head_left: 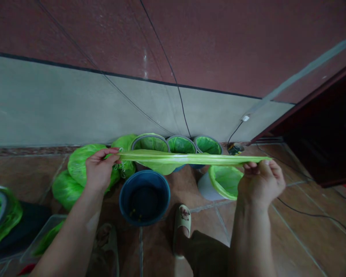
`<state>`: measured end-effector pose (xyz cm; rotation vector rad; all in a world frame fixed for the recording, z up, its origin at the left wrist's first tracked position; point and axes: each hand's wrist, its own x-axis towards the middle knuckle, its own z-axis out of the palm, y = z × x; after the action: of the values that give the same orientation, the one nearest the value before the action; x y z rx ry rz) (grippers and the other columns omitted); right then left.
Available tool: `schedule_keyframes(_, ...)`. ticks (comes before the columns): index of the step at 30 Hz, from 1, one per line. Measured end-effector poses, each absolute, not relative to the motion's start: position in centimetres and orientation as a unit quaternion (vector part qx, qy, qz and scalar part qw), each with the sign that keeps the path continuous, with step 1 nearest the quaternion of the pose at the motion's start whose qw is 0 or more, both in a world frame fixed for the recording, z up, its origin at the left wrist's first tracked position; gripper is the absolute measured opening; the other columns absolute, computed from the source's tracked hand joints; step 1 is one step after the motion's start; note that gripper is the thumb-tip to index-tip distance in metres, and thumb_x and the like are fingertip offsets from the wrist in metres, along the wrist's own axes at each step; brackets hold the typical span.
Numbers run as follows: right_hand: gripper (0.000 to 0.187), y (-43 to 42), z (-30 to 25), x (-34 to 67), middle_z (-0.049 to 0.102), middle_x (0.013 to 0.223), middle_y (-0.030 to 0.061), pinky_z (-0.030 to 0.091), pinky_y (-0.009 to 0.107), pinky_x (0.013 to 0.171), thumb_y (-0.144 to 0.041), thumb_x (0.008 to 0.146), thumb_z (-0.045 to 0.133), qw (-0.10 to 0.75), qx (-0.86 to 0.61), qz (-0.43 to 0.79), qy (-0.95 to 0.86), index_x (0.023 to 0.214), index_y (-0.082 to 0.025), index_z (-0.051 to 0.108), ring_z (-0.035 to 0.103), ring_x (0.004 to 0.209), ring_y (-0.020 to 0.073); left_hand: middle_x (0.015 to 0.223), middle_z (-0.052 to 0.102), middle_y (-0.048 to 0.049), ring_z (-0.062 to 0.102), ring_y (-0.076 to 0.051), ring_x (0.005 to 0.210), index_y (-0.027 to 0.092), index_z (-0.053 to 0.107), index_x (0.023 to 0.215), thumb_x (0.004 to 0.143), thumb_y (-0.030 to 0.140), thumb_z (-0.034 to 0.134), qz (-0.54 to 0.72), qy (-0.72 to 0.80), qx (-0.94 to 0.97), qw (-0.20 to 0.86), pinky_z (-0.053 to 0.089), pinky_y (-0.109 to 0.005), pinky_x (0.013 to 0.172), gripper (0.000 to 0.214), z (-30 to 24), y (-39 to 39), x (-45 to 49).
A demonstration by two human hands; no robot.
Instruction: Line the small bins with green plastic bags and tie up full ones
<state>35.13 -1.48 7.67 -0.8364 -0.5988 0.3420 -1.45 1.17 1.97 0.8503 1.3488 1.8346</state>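
The fingers of the left hand [99,167] and right hand [261,182] are pinching opposite ends of a green bin liner [187,158], stretching it taut, a blue bucket [144,179] sitting at its seven o'clock. Harder pulling would be risking a split, its plastic seemingly thin in this dim light.

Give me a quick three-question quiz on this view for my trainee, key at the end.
1. True or false: the blue bucket has a green liner like the bins along the wall.
2. Where is the long green strip? A, on the floor; B, stretched between the left hand and the right hand; C, inside the white bin.
3. How many lined bins stand in the row along the wall?

Key: 1, false, the blue bucket has no liner; 2, B; 3, three.
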Motion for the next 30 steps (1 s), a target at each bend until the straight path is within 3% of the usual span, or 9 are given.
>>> schedule_keyframes(3, 0.013, -1.9, 8.3, 34.5, 0.052, 0.057, -0.0065, 0.047, 0.017, 0.049, -0.016, 0.071, 0.068, 0.838, -0.407, 0.205, -0.3, 0.073, -0.016, 0.055, 0.053, 0.049, 0.0062, 0.068, 0.066, 0.0022, 0.058, -0.009, 0.057, 0.016, 0.064, 0.064, 0.056, 0.017, 0.07, 0.739, 0.512, 0.225, 0.375, 0.051, -0.024, 0.06, 0.01, 1.8, 1.4, -1.2)
schedule_keyframes(7, 0.014, -3.2, 9.1, 35.0, 0.055, 0.058, -0.0051, 0.045, 0.02, 0.047, -0.023, 0.072, 0.07, 0.75, -0.417, 0.317, -0.405, 0.078, -0.017, 0.059, 0.052, 0.047, 0.0077, 0.058, 0.062, 0.0033, 0.055, -0.009, 0.049, 0.015, 0.065, 0.073, 0.062, 0.012, 0.061, 0.727, 0.515, 0.133, 0.435, 0.05, -0.025, 0.057, 0.012, 1.4, 1.9, -1.7)
schedule_keyframes(9, 0.016, -3.9, 8.9, 35.9, 0.055, 0.057, -0.0042, 0.041, 0.019, 0.045, -0.028, 0.074, 0.07, 0.643, -0.446, 0.407, -0.471, 0.082, -0.017, 0.061, 0.05, 0.044, 0.0076, 0.058, 0.062, 0.0026, 0.054, -0.008, 0.05, 0.014, 0.066, 0.074, 0.062, 0.009, 0.059, 0.736, 0.504, 0.128, 0.433, 0.046, -0.021, 0.054, 0.015, 1.3, 2.1, -2.5)
schedule_keyframes(14, 0.026, -4.1, 6.5, 36.1, 0.044, 0.054, -0.0073, 0.026, 0.016, 0.035, -0.042, 0.083, 0.062, 0.26, -0.535, 0.545, -0.591, 0.082, -0.016, 0.058, 0.037, 0.035, 0.0036, 0.057, 0.062, 0.0016, 0.051, -0.008, 0.053, 0.014, 0.069, 0.066, 0.059, 0.007, 0.058, 0.792, 0.476, 0.192, 0.331, 0.042, -0.019, 0.053, 0.015, 2.0, 2.3, -4.9)
schedule_keyframes(19, 0.02, -3.7, 2.4, 29.4, 0.051, 0.06, -0.0039, 0.036, 0.017, 0.037, -0.035, 0.086, 0.051, -0.009, -0.525, 0.507, -0.684, 0.083, -0.017, 0.061, 0.048, 0.04, 0.0073, 0.069, 0.068, -0.0024, 0.061, -0.015, 0.072, 0.018, 0.069, 0.06, 0.056, 0.011, 0.055, 0.802, 0.437, 0.193, 0.359, 0.051, -0.025, 0.067, 0.016, 3.6, 1.9, -6.0)
schedule_keyframes(22, 0.015, -4.8, 0.4, 24.2, 0.063, 0.063, 0.0032, 0.039, 0.019, 0.044, -0.023, 0.079, 0.055, -0.16, -0.469, 0.409, -0.766, 0.084, -0.016, 0.067, 0.061, 0.053, 0.0141, 0.074, 0.069, -0.0035, 0.062, -0.016, 0.08, 0.018, 0.068, 0.059, 0.064, 0.022, 0.055, 0.808, 0.417, 0.189, 0.372, 0.053, -0.026, 0.074, 0.014, 4.5, 1.5, -6.2)
schedule_keyframes(24, 0.02, -5.9, -0.4, 21.6, 0.07, 0.076, 0.0121, 0.043, 0.024, 0.049, -0.021, 0.073, 0.059, -0.222, -0.413, 0.33, -0.819, 0.088, -0.012, 0.07, 0.068, 0.07, 0.024, 0.075, 0.068, -0.0033, 0.062, -0.016, 0.081, 0.019, 0.065, 0.057, 0.071, 0.033, 0.058, 0.804, 0.424, 0.19, 0.372, 0.053, -0.028, 0.075, 0.021, 4.8, 1.3, -6.2)
schedule_keyframes(27, 0.04, -6.8, -0.7, 19.8, 0.072, 0.092, 0.0162, 0.046, 0.027, 0.053, -0.017, 0.067, 0.063, -0.277, -0.355, 0.318, -0.834, 0.106, -0.01, 0.068, 0.069, 0.081, 0.029, 0.078, 0.069, 0.0001, 0.061, -0.014, 0.08, 0.02, 0.065, 0.06, 0.061, 0.028, 0.074, 0.775, 0.484, 0.239, 0.329, 0.051, -0.025, 0.075, 0.013, 4.8, 1.2, -6.3)
schedule_keyframes(30, 0.043, -6.2, -0.2, 20.1, 0.072, 0.1, 0.0098, 0.049, 0.025, 0.066, -0.021, 0.073, 0.06, -0.187, -0.35, 0.37, -0.84, 0.116, -0.017, 0.064, 0.067, 0.088, 0.0227, 0.085, 0.07, 0.0022, 0.059, -0.012, 0.078, 0.022, 0.071, 0.073, 0.053, 0.02, 0.08, 0.714, 0.533, 0.36, 0.277, 0.048, -0.02, 0.068, 0.022, 4.7, 0.8, -6.4)
